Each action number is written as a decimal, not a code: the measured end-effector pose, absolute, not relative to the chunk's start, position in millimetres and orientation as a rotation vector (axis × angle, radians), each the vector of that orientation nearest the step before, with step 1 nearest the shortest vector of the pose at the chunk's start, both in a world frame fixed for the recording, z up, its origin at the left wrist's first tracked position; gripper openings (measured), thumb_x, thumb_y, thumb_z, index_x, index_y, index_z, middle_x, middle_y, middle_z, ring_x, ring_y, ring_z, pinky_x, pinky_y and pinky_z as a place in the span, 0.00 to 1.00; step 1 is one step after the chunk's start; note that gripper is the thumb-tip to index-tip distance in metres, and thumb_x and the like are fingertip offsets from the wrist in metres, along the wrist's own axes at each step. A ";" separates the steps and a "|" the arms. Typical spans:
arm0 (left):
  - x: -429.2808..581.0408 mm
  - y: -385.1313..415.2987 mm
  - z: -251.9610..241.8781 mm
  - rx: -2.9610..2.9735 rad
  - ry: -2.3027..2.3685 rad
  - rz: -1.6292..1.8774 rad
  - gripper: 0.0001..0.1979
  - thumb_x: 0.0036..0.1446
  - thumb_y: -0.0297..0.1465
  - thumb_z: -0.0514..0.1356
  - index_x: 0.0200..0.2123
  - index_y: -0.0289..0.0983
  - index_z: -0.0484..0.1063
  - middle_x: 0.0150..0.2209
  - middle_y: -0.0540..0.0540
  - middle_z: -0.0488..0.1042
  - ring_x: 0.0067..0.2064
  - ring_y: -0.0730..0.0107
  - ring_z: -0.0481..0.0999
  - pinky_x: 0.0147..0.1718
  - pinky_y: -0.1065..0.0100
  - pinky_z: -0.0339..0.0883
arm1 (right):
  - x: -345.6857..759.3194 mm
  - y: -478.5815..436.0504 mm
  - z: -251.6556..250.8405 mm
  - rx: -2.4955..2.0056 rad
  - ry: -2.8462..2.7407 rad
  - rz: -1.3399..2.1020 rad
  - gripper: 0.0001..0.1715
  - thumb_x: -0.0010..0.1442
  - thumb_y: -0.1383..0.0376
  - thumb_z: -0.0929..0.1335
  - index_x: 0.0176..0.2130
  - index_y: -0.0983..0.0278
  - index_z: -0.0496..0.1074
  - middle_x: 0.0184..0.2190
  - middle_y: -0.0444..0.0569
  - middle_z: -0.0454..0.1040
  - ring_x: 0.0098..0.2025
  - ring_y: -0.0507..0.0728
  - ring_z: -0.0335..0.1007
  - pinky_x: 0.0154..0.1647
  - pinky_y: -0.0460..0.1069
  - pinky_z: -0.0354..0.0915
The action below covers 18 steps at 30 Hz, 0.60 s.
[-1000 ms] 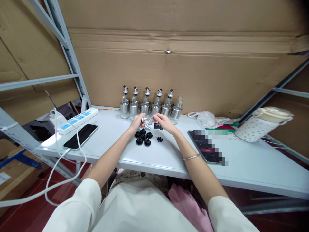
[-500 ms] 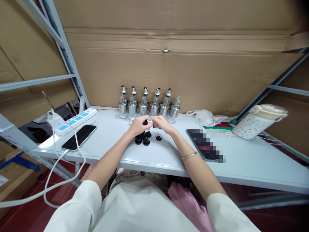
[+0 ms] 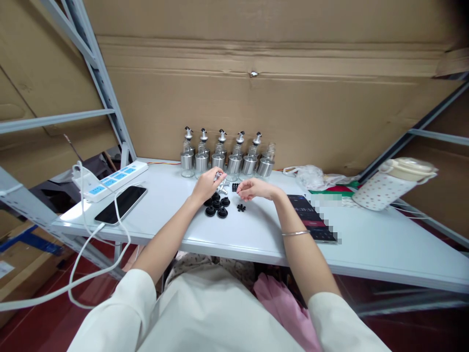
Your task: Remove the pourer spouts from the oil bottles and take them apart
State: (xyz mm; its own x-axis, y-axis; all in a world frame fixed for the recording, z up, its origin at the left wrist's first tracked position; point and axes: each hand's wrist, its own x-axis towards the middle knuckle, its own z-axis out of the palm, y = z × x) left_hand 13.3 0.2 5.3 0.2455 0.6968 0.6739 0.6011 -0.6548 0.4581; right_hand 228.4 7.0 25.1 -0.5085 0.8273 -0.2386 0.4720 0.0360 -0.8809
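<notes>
Left hand (image 3: 205, 186) around silvery part (image 3: 219, 176), curled right hand (image 3: 256, 189) near black pieces (image 3: 241, 208)

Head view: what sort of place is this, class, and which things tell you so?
Probably a makeshift workbench in a storeroom or small workshop: a metal frame, large cardboard sheets behind the table, and bottles lined up near loose black parts.

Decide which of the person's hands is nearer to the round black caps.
Left. The left hand is just beyond the round black caps; the right hand is farther off to their right, beyond smaller black pieces.
</notes>
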 end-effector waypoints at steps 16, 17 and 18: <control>14.1 -3.5 6.1 2.366 1.304 1.342 0.10 0.61 0.37 0.52 0.35 0.38 0.68 0.30 0.49 0.72 0.31 0.71 0.71 0.33 0.71 0.61 | 222.7 13.5 11.6 -1.584 -2.128 1.412 0.15 0.47 0.58 0.74 0.25 0.67 0.71 0.17 0.44 0.71 0.21 0.49 0.67 0.24 0.44 0.64; 14.2 -4.0 6.6 2.366 1.301 1.339 0.10 0.61 0.37 0.52 0.35 0.38 0.68 0.30 0.49 0.72 0.31 0.71 0.70 0.33 0.72 0.61 | 222.3 14.0 10.9 -1.581 -2.143 1.399 0.15 0.46 0.58 0.74 0.25 0.67 0.72 0.17 0.43 0.71 0.21 0.48 0.67 0.24 0.44 0.64; 14.2 -4.7 7.3 2.364 1.300 1.338 0.10 0.61 0.37 0.52 0.35 0.38 0.68 0.30 0.50 0.72 0.30 0.72 0.70 0.33 0.72 0.61 | 222.0 14.3 10.4 -1.575 -2.158 1.387 0.14 0.46 0.59 0.74 0.25 0.67 0.72 0.16 0.43 0.71 0.20 0.48 0.66 0.24 0.44 0.64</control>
State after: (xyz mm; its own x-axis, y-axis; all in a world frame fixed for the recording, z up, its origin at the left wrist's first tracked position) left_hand 14.2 -4.7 7.3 0.2361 0.7323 0.6387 0.6171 -0.6207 0.4836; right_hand 222.0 14.3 10.4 -0.4463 0.8073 -0.3862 0.6865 0.0319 -0.7264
